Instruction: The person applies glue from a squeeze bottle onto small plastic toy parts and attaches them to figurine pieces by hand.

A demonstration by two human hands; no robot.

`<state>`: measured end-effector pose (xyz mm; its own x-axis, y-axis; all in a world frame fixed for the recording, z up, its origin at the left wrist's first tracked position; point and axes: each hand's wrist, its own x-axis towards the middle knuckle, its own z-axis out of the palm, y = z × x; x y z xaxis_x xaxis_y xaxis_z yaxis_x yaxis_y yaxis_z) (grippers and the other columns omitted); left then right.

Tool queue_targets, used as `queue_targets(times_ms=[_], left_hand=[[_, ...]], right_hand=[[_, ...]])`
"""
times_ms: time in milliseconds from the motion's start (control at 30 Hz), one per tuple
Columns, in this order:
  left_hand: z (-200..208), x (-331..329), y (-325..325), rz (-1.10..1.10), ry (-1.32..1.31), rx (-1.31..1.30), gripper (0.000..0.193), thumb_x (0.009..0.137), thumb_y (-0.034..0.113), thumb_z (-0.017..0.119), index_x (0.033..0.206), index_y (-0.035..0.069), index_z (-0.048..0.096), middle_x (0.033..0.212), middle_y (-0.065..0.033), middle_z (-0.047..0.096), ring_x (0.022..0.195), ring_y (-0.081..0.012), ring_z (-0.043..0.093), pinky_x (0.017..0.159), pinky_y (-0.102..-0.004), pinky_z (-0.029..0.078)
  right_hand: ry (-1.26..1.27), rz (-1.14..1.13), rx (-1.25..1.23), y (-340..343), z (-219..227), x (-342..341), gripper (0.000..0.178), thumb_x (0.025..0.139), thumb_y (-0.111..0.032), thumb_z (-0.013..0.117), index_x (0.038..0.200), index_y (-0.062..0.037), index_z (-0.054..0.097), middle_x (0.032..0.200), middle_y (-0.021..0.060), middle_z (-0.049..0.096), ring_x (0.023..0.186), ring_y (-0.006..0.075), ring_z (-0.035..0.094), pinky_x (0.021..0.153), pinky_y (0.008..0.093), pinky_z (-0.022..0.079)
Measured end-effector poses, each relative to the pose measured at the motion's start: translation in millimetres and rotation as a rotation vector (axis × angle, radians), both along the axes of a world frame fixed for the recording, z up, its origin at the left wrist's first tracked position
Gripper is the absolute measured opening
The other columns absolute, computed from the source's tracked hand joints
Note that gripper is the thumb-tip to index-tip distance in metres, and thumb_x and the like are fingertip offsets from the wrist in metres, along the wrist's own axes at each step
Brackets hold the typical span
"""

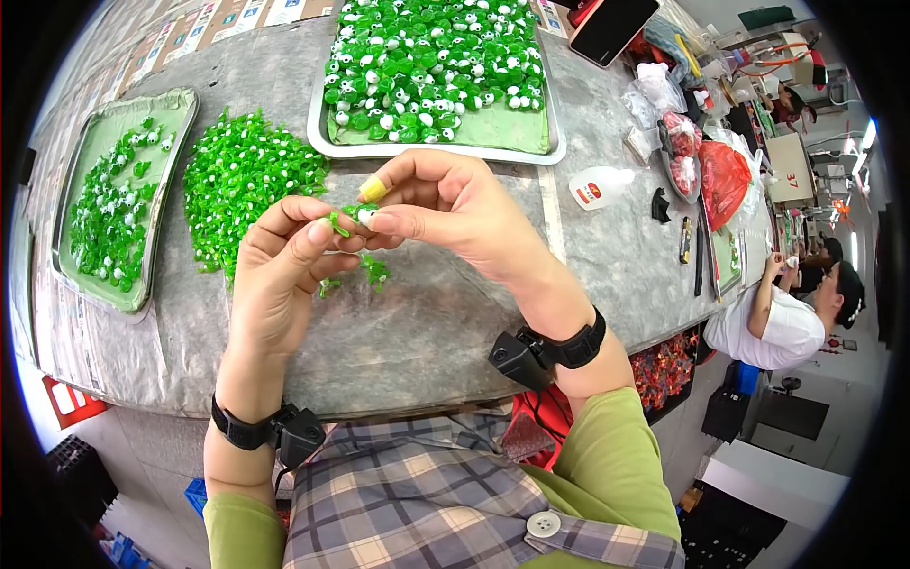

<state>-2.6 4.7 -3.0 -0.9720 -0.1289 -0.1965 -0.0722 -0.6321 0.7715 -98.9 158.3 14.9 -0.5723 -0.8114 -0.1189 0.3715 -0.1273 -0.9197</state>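
Over the grey table cover my two hands meet. My left hand point(277, 270) pinches a small bright-green plastic piece point(336, 224) between thumb and fingertips. Opposite it, my right hand point(474, 213) is closed on a small green-and-white plastic piece point(366, 215); yellow tape wraps one fingertip. The two pieces are close together, and the fingers hide whether they join. A few loose green pieces point(374, 272) lie just below my fingers. To the left is a heap of small green plastic pieces point(248, 175).
Beyond my hands, a metal tray point(436, 152) holds many green-and-white pieces. Another tray point(140, 302) with similar pieces stands left. On the right are a white bottle point(601, 187), a phone point(614, 30), a marker point(685, 240) and a red bag point(724, 185). A person point(791, 322) sits farther right.
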Motion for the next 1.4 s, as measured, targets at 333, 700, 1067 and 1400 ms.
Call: queue_targets(times_ms=[333, 700, 1067, 1400], left_hand=[[-1, 1, 3, 0.032, 0.015, -0.008, 0.011, 0.079, 0.009, 0.052, 0.088, 0.003, 0.049, 0.082, -0.0096, 0.057, 0.072, -0.0162, 0.058, 0.061, -0.0245, 0.05], [2, 2, -3, 0.039, 0.003, -0.003, 0.011, 0.078, 0.008, 0.053, 0.088, 0.004, 0.05, 0.081, -0.0085, 0.057, 0.072, -0.0158, 0.058, 0.062, -0.0247, 0.05], [-2, 3, -3, 0.026, -0.056, 0.006, 0.013, 0.075, 0.009, 0.059, 0.086, 0.004, 0.054, 0.078, -0.0048, 0.059, 0.07, -0.0119, 0.057, 0.063, -0.024, 0.049], [1, 2, 1, 0.131, 0.066, -0.319, 0.01, 0.072, 0.001, 0.06, 0.081, 0.0, 0.056, 0.078, -0.0061, 0.057, 0.069, -0.0104, 0.055, 0.061, -0.021, 0.046]], right_hand=[[0.078, -0.006, -0.004, -1, -6, 3, 0.019, 0.072, -0.008, 0.062, 0.087, -0.0004, 0.053, 0.078, 0.0027, 0.057, 0.073, 0.0079, 0.054, 0.067, 0.0212, 0.045], [0.055, 0.022, -0.039, -7, -8, 6, 0.021, 0.072, -0.006, 0.061, 0.09, -0.0001, 0.053, 0.081, 0.0032, 0.057, 0.073, 0.0078, 0.054, 0.067, 0.0206, 0.045], [0.119, -0.159, -0.024, -6, 1, 18, 0.017, 0.074, -0.006, 0.059, 0.089, -0.0002, 0.054, 0.078, 0.001, 0.056, 0.071, 0.0049, 0.053, 0.062, 0.0173, 0.042], [0.16, -0.19, 0.038, -10, 2, 24, 0.013, 0.075, -0.003, 0.058, 0.086, 0.001, 0.054, 0.08, 0.0025, 0.057, 0.075, 0.0072, 0.055, 0.067, 0.0185, 0.044]])
